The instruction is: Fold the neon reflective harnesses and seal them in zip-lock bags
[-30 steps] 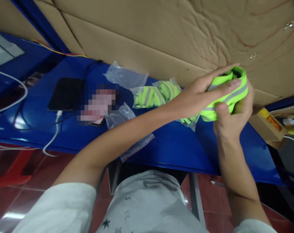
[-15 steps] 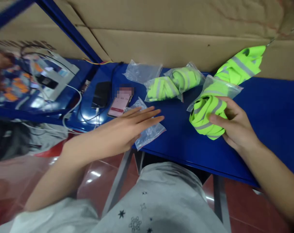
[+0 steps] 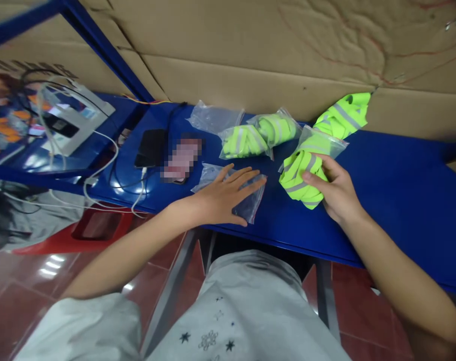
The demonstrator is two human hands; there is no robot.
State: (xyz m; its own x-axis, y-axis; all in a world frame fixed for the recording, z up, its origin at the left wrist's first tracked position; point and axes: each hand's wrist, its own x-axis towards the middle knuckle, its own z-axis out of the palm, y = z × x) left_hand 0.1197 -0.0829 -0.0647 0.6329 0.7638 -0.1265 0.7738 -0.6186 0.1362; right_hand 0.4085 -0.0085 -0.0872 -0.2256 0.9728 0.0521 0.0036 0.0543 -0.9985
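My left hand (image 3: 228, 196) lies flat with its fingers spread over a clear zip-lock bag (image 3: 252, 203) near the table's front edge. My right hand (image 3: 335, 188) grips a folded bundle of neon-yellow reflective strap (image 3: 301, 178) with grey stripes, its thumb on top. Behind that bundle is a clear plastic bag (image 3: 333, 143), with more yellow strap (image 3: 344, 118) beyond it against the cardboard. Two bagged yellow strap bundles (image 3: 246, 142) lie at the back middle. Left of them is another clear bag (image 3: 215, 118) that looks flat.
A phone (image 3: 181, 160) and a black device (image 3: 150, 148) with a cable lie on the blue table (image 3: 393, 200). White cables (image 3: 107, 170) hang over the edge at left. A red plastic stool (image 3: 100, 225) stands below. Cardboard (image 3: 250, 60) walls the back.
My left hand has flattened and spread its fingers on the clear bag, which has shifted towards the right. My right hand still holds the yellow strap bundle. The camera view has turned slightly.
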